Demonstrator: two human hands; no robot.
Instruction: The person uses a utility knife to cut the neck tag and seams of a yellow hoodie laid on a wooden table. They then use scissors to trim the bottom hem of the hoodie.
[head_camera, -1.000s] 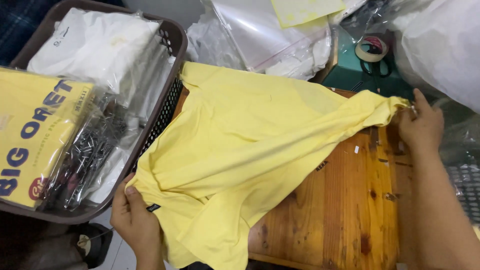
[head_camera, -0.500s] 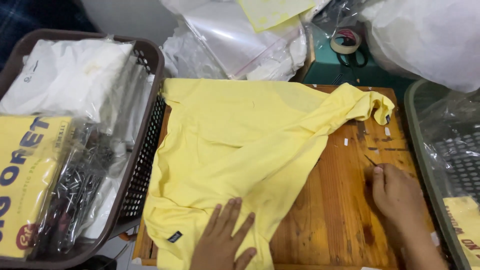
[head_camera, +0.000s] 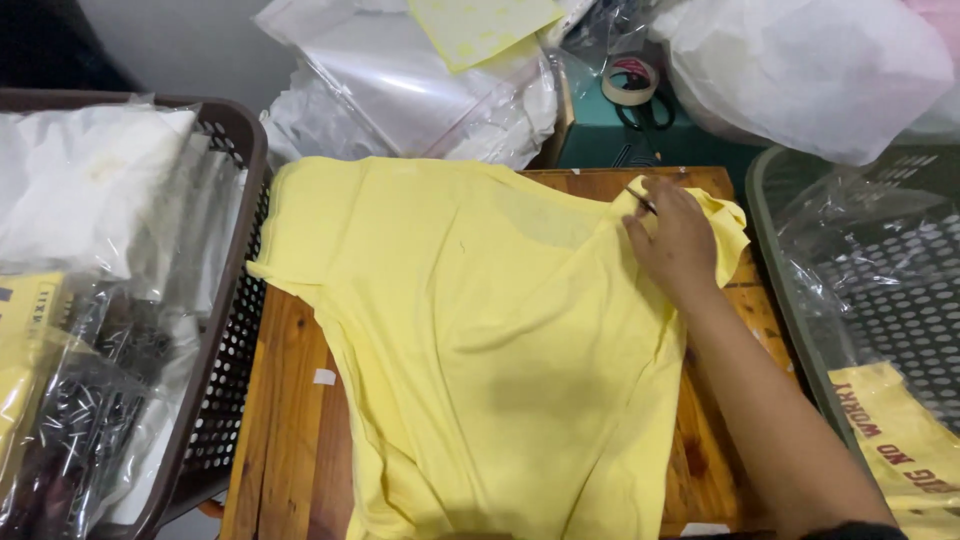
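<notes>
Clear plastic packages fill the brown perforated basket at left. A soft yellow shirt covers the wooden bench; the right hand presses it, fingers together.

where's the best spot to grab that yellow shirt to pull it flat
Probably the free left sleeve corner of the yellow shirt, approached from the left: it hangs past the wooden table edge toward the brown basket, while the right hand presses the opposite sleeve.
</notes>
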